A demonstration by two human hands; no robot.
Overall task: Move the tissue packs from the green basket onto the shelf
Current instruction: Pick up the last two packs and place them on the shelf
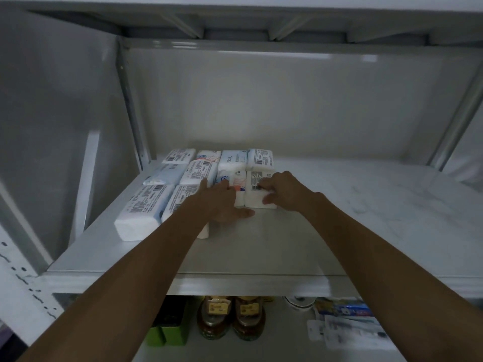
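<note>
- Now both hands are up on the shelf [326,231], settling packs into the block of tissue packs [198,173] that fills its left part.
- The right hand [283,190] pinches the front white pack [258,194], thumb on the near face and fingers curled over the top by the barcode label.
- The left hand [224,202] lies just beside it with fingers spread wide, pressing on the neighbouring pack [231,182], thumb stretched along the shelf under the front edge.
- To do this well, I'd say push the right-hand pack straight back until it meets the one beyond it, and keep the left hand flat so the neighbour does not slide or tip.
- The packs look soft, so a light squeeze should do; a hard pinch would dent the corner and leave the row uneven.
- To the left of the left hand, two longer packs [142,212] jut further toward the shelf's front edge; lining the fronts up would probably tidy the rows.
- The green basket is not in view, so I cannot tell how many packs remain.
- As for writing: barcode stickers and fine print sit on most packs, too small to read. One pack [232,159] beyond the hands carries blue Chinese characters I cannot make out; the pack under the left hand shows blue and orange marks.
- Below the hands, on the lower shelf, stand two amber bottles [231,320] with yellow labels, unreadable, and green boxes [171,333].
</note>
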